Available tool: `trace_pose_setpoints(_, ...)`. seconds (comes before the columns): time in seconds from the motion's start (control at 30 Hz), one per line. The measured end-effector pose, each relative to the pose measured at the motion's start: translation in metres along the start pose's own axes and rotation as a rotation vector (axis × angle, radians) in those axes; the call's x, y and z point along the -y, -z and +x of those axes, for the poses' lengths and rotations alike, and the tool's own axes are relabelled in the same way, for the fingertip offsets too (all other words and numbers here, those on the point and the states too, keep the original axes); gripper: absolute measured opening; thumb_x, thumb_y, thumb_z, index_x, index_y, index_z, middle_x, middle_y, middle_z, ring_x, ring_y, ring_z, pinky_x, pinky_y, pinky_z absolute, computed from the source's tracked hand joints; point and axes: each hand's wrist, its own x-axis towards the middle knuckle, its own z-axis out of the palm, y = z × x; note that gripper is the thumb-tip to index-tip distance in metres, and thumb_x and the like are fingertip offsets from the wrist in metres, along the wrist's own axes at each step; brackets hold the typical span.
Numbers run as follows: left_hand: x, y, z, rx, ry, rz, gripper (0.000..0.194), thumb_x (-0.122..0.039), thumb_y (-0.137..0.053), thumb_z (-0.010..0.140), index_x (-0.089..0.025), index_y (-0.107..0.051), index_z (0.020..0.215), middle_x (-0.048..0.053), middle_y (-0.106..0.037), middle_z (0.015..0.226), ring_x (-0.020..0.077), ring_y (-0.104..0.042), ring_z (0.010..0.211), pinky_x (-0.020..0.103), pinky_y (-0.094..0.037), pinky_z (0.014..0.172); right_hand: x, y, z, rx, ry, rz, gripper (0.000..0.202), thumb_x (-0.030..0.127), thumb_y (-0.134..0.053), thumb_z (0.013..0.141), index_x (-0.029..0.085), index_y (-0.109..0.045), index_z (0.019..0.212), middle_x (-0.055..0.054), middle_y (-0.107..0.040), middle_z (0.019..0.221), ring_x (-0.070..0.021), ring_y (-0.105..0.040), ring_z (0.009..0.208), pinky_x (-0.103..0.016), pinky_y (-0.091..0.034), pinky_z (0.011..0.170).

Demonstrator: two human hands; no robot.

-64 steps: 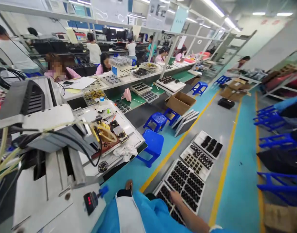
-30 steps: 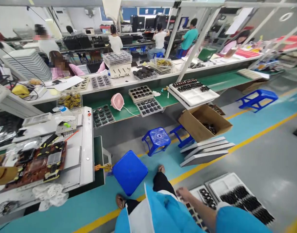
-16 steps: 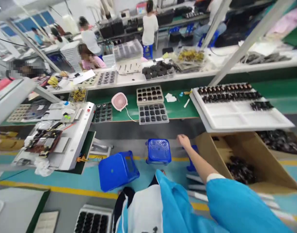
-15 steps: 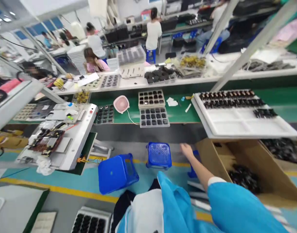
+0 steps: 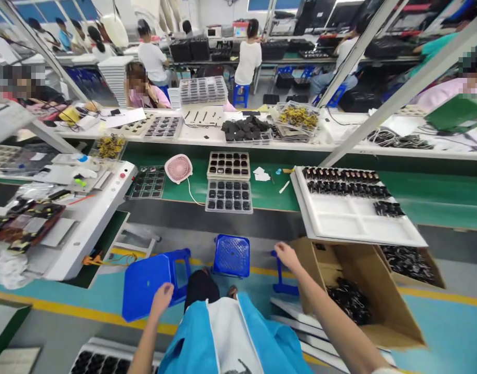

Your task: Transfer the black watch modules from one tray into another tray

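Note:
My left hand (image 5: pixel 163 297) hangs beside a large blue stool (image 5: pixel 145 287), its fingers loosely curled together with nothing visible in them. From this view I cannot tell whether it touches the stool. Out in front to the right is my right hand (image 5: pixel 286 255), fingers bent inward and holding nothing I can see. Below it is a blue stool frame (image 5: pixel 284 287), partly hidden by my arm. The cardboard box (image 5: pixel 394 324) with black parts (image 5: pixel 349 301) in it stands to the right of that hand. A small blue stool (image 5: pixel 232 254) is between my hands, ahead of my legs.
Across the green bench (image 5: pixel 199 193) are compartment trays (image 5: pixel 229 196), a pink fan (image 5: pixel 178 168) and a white tray (image 5: pixel 329 215) of black parts, jutting over the edge. A white machine (image 5: pixel 94 218) stands left. White panels (image 5: pixel 312 337) lie low right. People work beyond.
My left hand has come into view at the lower left. My right hand has shifted slightly left and down in view, its fingers more curled. The bench scene has slid left.

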Motion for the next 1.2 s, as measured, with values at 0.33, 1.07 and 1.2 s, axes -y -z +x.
trace_pose_setpoints(0.33, -0.181, -0.046, 0.225, 0.225, -0.363, -0.397, 0.026, -0.037, -0.061, 0.089, -0.018, -0.073, 0.101, 0.009, -0.078, 0.091, 0.025, -0.073, 0.088, 0.035, -0.056, 0.088, 0.173, 0.039, 0.183, -0.08, 0.063, -0.112, 0.03, 0.027, -0.053, 0.101, 0.012, -0.071, 0.119, -0.011, -0.079, 0.111, -0.0152, -0.075, 0.08, -0.025, -0.054, 0.082)
trace_pose_setpoints(1.07, -0.461, -0.03, 0.52, -0.217, -0.49, -0.314, 0.024, -0.041, -0.069, 0.088, -0.017, -0.072, 0.087, 0.009, -0.071, 0.078, 0.0251, -0.067, 0.078, 0.035, -0.052, 0.076, 0.236, -0.016, 0.475, -0.365, 0.373, 0.105, 0.04, 0.036, -0.06, 0.096, 0.011, -0.078, 0.122, -0.019, -0.08, 0.116, -0.0306, -0.074, 0.11, -0.04, -0.054, 0.101)
trace_pose_setpoints(1.2, -0.472, -0.031, 0.522, -0.078, -0.397, -0.478, 0.03, -0.046, -0.073, 0.087, -0.016, -0.068, 0.084, 0.002, -0.056, 0.06, 0.0176, -0.051, 0.053, 0.028, -0.038, 0.052, 0.23, -0.022, 0.485, -0.388, 0.413, 0.33, 0.043, 0.033, -0.065, 0.087, 0.01, -0.078, 0.12, -0.016, -0.081, 0.108, -0.0282, -0.075, 0.101, -0.04, -0.056, 0.098)
